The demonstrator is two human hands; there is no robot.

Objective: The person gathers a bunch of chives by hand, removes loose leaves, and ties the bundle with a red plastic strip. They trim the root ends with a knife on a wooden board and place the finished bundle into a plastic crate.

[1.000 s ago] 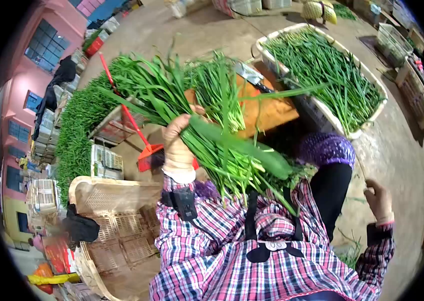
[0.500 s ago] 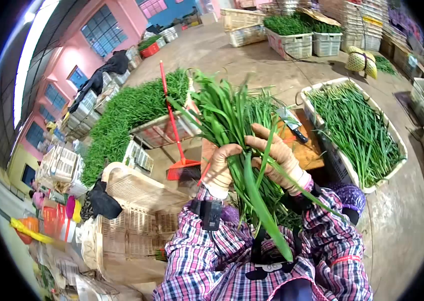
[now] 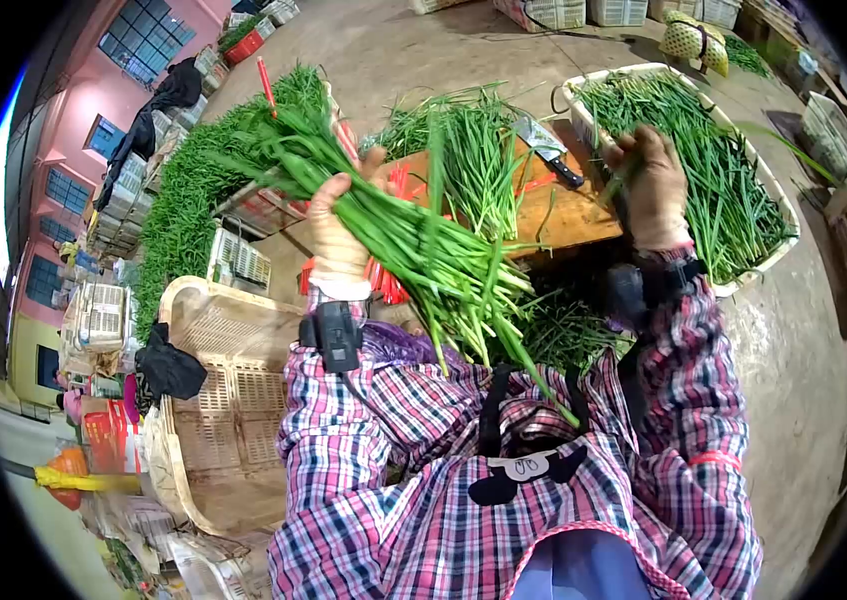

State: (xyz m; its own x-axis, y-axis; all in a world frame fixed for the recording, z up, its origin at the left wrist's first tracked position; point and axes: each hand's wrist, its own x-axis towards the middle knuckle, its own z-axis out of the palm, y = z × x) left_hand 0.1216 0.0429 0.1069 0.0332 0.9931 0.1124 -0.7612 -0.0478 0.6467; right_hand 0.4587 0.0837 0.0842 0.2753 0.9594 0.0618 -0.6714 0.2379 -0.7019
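My left hand is closed around a thick bunch of long flat green stalks; the leaves fan out to the upper left and the pale ends slant down toward my lap. One long leaf hangs from the bunch onto my apron. My right hand is raised away from it, near the edge of the full crate, fingers curled; I cannot tell what is in them. Between the hands is a wooden board with more greens and a cleaver with a black handle.
A white crate full of green stalks stands at right. Dense greens fill the left, beside a beige plastic crate holding no greens. Loose dark leaves lie below the board. A long leaf shows beyond my right hand.
My right hand has left the bunch and swung up to the right. My left hand has moved left with the bunch, now tilted leftward. The view has tipped downward.
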